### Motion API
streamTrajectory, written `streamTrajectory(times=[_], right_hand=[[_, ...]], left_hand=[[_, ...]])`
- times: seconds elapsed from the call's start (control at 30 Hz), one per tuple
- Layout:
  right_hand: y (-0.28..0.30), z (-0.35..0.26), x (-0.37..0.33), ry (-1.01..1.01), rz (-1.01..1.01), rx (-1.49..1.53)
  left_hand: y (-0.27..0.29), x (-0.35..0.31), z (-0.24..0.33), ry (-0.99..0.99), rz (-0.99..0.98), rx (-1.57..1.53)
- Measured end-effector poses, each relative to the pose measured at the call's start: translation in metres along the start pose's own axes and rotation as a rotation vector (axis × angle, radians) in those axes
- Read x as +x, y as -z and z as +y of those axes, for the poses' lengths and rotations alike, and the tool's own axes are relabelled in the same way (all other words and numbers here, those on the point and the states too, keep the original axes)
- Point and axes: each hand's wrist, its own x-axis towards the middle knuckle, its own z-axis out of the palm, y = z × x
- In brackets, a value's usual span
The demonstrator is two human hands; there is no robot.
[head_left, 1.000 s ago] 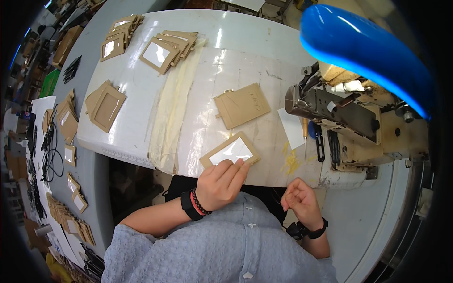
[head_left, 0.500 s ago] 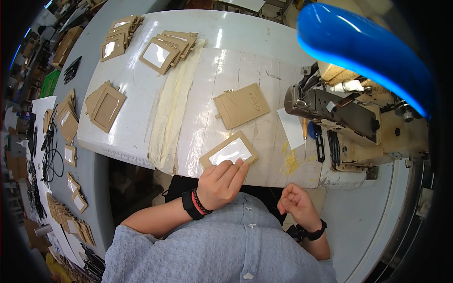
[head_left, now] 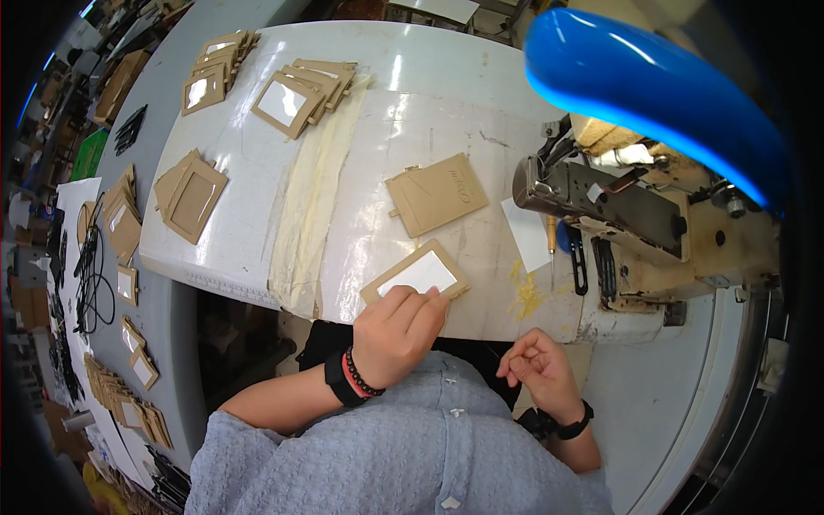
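Observation:
My left hand (head_left: pixel 400 333) is closed at the near edge of a tan card holder (head_left: pixel 375 285) with a clear window, its fingertips bent over the right part of that edge. The holder lies on the white work surface just in front of me. Beyond it rests a second tan card holder (head_left: pixel 439 196), turned to its side with a slanted pocket and a stamped mark. To the right, off the table's near edge, my right hand (head_left: pixel 544 371) is held in the air with its fingers curled together; whatever may be in them is too small to make out.
A sewing machine (head_left: pixel 631 213) stands at right under a blue curved cover (head_left: pixel 644 94). Beside it lie a wooden-handled awl (head_left: pixel 552 235), white paper (head_left: pixel 525 236) and yellow smears (head_left: pixel 526 299). Stacked card holders (head_left: pixel 287 101) sit far left; more cover the grey side table (head_left: pixel 176 343).
My left hand has shifted very slightly left along the holder. My right hand has risen a little, its fingers still curled. The holders stay in place.

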Motion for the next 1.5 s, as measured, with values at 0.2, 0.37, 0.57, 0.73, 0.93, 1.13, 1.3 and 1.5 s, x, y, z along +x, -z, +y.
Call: streamTrajectory(times=[0.2,0.37,0.57,0.73,0.93,1.13,1.3,1.5], right_hand=[[-0.036,-0.033,0.03,0.511,0.075,-0.279],[-0.063,-0.035,0.055,0.54,0.241,-0.446],[-0.074,-0.037,0.07,0.516,0.358,-0.528],[-0.08,-0.04,0.074,0.463,0.416,-0.508],[-0.083,-0.047,0.077,0.403,0.423,-0.492],[-0.084,-0.047,0.078,0.402,0.437,-0.496],[-0.086,-0.049,0.078,0.412,0.447,-0.514],[-0.085,-0.052,0.079,0.439,0.432,-0.554]], left_hand=[[0.023,0.026,0.006,0.322,-0.046,-0.336],[0.023,0.035,-0.002,0.546,-0.084,-0.474],[0.019,0.033,-0.009,0.513,-0.117,-0.484],[0.015,0.031,-0.008,0.507,-0.094,-0.504],[0.015,0.033,-0.008,0.507,-0.093,-0.5],[0.015,0.032,-0.009,0.504,-0.101,-0.497],[0.015,0.033,-0.009,0.507,-0.102,-0.508],[0.015,0.033,-0.008,0.5,-0.102,-0.498]])
